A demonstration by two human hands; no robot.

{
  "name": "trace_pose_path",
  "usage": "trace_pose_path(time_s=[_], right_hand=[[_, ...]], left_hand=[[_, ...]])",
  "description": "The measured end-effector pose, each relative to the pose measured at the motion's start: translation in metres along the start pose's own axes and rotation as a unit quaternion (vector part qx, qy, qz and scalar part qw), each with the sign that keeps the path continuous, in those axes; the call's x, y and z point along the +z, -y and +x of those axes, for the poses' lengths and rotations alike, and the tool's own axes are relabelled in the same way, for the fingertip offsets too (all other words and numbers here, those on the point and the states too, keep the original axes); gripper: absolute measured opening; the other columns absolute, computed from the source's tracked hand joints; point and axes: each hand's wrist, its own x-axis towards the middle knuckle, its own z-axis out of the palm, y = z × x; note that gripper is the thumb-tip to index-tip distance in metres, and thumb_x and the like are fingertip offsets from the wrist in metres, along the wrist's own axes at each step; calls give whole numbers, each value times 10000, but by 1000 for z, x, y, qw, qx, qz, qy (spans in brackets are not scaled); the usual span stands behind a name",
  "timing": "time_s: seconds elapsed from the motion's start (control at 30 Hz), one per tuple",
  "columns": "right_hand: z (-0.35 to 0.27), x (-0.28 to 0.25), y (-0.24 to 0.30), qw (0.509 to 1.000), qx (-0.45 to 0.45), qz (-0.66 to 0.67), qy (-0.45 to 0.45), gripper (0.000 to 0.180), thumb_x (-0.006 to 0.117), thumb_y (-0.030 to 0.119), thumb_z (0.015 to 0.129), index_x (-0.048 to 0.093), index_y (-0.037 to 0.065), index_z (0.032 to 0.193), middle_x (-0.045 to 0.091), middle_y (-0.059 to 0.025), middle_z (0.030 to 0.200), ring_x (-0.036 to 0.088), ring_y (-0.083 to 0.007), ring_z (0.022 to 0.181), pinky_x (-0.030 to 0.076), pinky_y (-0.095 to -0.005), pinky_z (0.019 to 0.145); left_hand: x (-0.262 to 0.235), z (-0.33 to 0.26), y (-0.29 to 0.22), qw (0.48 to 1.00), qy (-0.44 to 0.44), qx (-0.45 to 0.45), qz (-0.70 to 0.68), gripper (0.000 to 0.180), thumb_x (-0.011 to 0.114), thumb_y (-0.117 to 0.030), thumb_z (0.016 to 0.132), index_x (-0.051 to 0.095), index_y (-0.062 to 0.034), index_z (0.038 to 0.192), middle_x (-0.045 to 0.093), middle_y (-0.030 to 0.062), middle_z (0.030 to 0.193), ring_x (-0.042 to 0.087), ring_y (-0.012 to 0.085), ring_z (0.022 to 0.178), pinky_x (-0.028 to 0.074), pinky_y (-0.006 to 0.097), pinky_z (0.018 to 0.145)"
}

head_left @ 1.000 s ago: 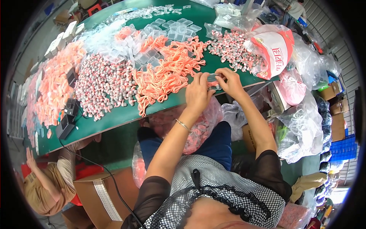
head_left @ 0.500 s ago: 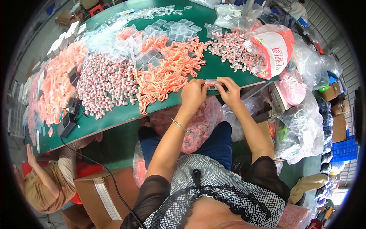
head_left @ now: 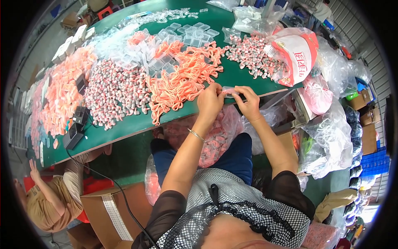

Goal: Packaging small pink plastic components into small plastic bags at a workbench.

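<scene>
Between my hands, at the table's near edge, is a small clear plastic box [head_left: 227, 89]. My left hand [head_left: 210, 99] pinches its left end, and my right hand [head_left: 248, 101] has its fingers closed on the right end. What lies inside the box is mostly hidden by fingers. Just left of my left hand spreads a heap of orange looped cords [head_left: 182, 79]. Further left is a pile of small grey-and-pink rounded pieces [head_left: 116, 93]. Beyond my right hand, more such pieces [head_left: 257, 54] spill by a red-and-white bag [head_left: 296, 56].
Empty clear boxes [head_left: 199, 34] lie behind the cords on the green table [head_left: 226, 76]. A black device [head_left: 74, 135] with a cable sits at the left edge. Below the table are a cardboard box [head_left: 114, 211] and a bag of pink pieces [head_left: 213, 145]. A co-worker [head_left: 52, 203] sits at left.
The fingers of my right hand have shifted slightly on the clear box, which now looks tilted a little differently. The co-worker's raised hand at the left has changed its pose.
</scene>
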Motion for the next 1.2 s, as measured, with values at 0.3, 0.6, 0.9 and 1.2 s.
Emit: trace_pose_path(time_s=[0.3, 0.6, 0.9, 1.2], right_hand=[[-3, 3, -1, 1000, -18, -5, -17, 209, 747, 23, 767, 681, 24, 966, 686, -125, 976, 671, -260, 862, 544, -330, 749], [-7, 6, -3, 1000, -8, -5, -23, 206, 744, 20, 768, 681, 23, 964, 687, -134, 980, 677, -266, 893, 547, -332, 783], [-7, 5, -7, 998, -64, -2, -11, 214, 734, -4, 759, 675, 20, 963, 679, -142, 986, 666, -293, 933, 543, -354, 807], [-11, 5, -7, 999, -46, 4, -5, 214, 730, -12, 762, 675, 23, 966, 679, -141, 1003, 665, -288, 955, 540, -353, 828]], left_hand=[[10, -9, -1, 996, -84, 9, 15, 150, 776, -183, 750, 706, -52, 772, 680, 100, 688, 660, 274, 635, 503, 369, 608], [14, -19, 0, 972, -163, 129, 110, 103, 768, -192, 754, 727, -98, 747, 682, 35, 797, 620, 247, 783, 421, 406, 705], [15, -41, 1, 940, -147, 215, 220, 237, 715, -147, 770, 682, -74, 993, 648, 66, 1026, 578, 251, 929, 397, 394, 741], [2, -24, 5, 987, -59, 108, 107, 243, 723, -151, 779, 697, -41, 994, 648, 105, 978, 605, 284, 927, 447, 410, 761]])
